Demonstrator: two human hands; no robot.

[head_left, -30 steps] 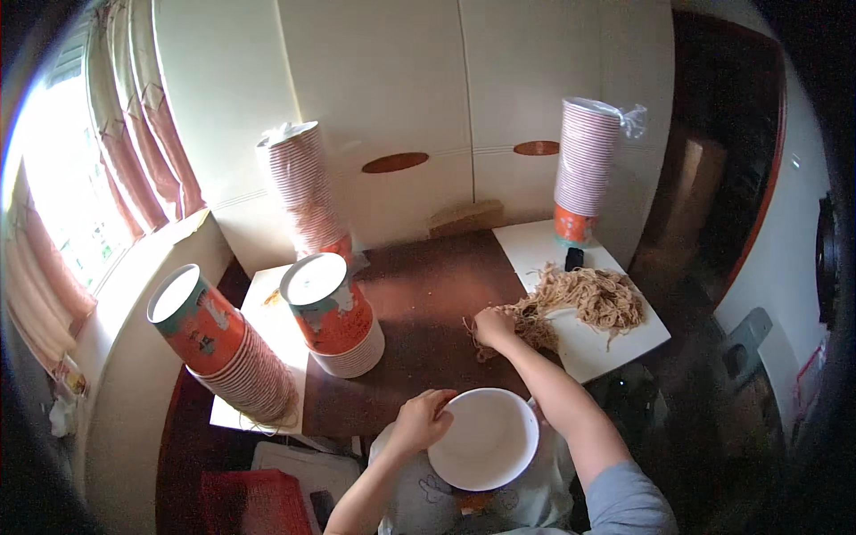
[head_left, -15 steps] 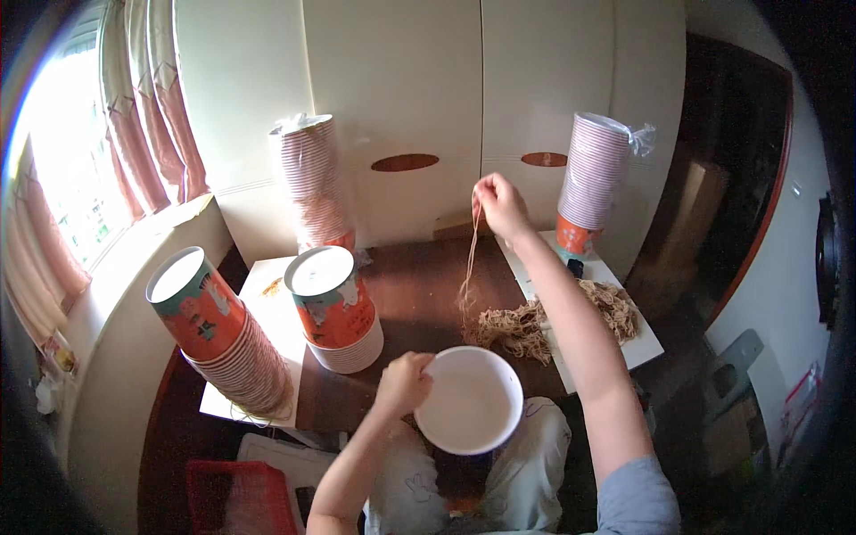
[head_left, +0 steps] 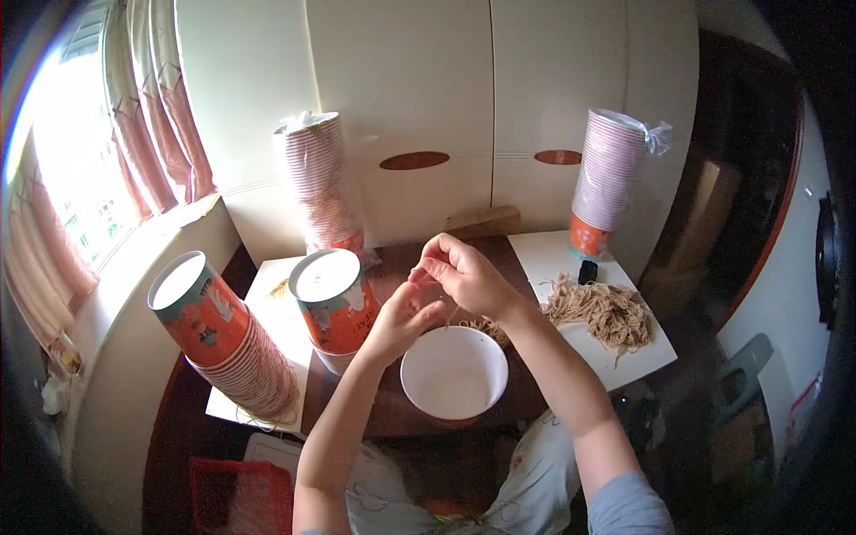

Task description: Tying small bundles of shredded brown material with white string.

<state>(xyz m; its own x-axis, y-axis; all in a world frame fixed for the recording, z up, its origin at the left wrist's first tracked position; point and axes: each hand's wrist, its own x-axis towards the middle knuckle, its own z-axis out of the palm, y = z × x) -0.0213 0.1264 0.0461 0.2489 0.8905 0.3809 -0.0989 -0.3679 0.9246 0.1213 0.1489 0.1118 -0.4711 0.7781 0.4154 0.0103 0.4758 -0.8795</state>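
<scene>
My right hand (head_left: 465,278) is closed in a pinch on a thin tan string, which is mostly hidden among the fingers. Close against its fingertips is my left hand (head_left: 406,316), with the thumb stretched away from the fingers; whether the string touches it is unclear. Just below both hands a white paper bucket (head_left: 455,379) stands at the near table edge, its mouth toward me and its inside plain. A tangled bundle of tan strings (head_left: 606,314) lies on the white board at right. More string (head_left: 489,332) shows behind the bucket, partly covered by my right forearm.
On the left stand a leaning stack of orange-printed paper buckets (head_left: 223,330) and a shorter stack (head_left: 334,303). Plastic-wrapped bucket stacks (head_left: 312,178) (head_left: 611,178) rise at the back. A small black object (head_left: 588,272) sits on the right board (head_left: 544,259). A red basket (head_left: 241,495) is low left.
My left hand has let go of the bucket, which now stands at the table edge. My right hand has come down and left with the string, and both hands have met above the bucket.
</scene>
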